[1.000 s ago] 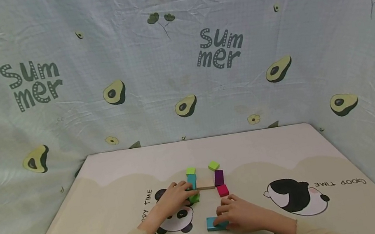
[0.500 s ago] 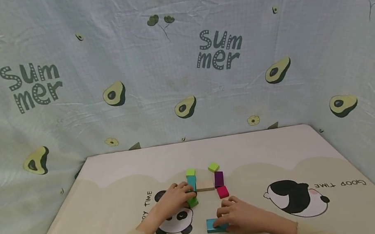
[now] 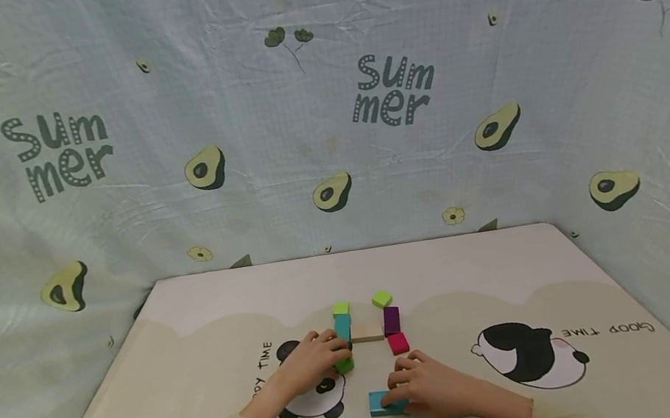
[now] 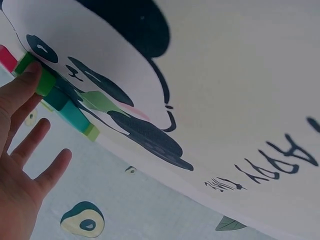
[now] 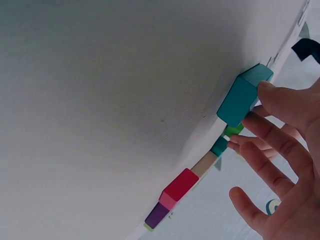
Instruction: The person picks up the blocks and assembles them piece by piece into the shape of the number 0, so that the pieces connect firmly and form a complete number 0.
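My left hand [image 3: 313, 361] pinches a green block [image 4: 44, 75] at the near end of the left row of blocks. The thumb lies on it in the left wrist view. Just beyond stands a teal block [image 3: 343, 327], with a lime cube [image 3: 340, 308] at the far end. Closer to me, my right hand [image 3: 432, 385] holds a larger blue-teal block [image 5: 242, 97] between thumb and fingers, low over or on the table; its other fingers are spread. A pale wooden block [image 3: 366, 332] lies between the left row and a purple block [image 3: 391, 320].
A red block [image 3: 398, 343] sits at the purple block's near end, and a tilted lime cube [image 3: 381, 298] at its far end. The table [image 3: 494, 270] bears printed panda and dog drawings. A patterned cloth [image 3: 249, 104] hangs behind it.
My left hand has drawn the green block slightly toward me and to the left. The right hand and its blue-teal block have stayed almost still.
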A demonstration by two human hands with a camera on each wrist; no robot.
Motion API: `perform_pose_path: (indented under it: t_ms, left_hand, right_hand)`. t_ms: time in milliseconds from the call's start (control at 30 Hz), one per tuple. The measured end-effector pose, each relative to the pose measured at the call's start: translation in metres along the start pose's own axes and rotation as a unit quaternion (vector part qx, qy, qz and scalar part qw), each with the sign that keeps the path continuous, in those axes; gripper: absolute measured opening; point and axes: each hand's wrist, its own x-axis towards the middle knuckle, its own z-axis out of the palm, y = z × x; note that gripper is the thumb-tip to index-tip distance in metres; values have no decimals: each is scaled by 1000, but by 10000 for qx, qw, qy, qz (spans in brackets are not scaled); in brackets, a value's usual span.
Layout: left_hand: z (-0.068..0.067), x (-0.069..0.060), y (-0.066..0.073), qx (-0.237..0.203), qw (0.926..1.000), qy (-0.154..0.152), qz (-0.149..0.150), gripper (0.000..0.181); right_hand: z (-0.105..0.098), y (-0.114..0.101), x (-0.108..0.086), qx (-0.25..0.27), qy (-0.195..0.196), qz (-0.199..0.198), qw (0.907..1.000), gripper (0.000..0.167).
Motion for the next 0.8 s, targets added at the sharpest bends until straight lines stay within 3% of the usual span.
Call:
perform_pose_path:
  t_ms: [533,800]
  left_hand:
    - [-11,-13,7,-71,9997,4,254,22]
    - [-17,-21,12,26,9989,216,423,19]
  right_hand:
    - [-2,-1,1,84,-35,44,9999,32]
    - [-2,0,2,56,24,-6,10000,32]
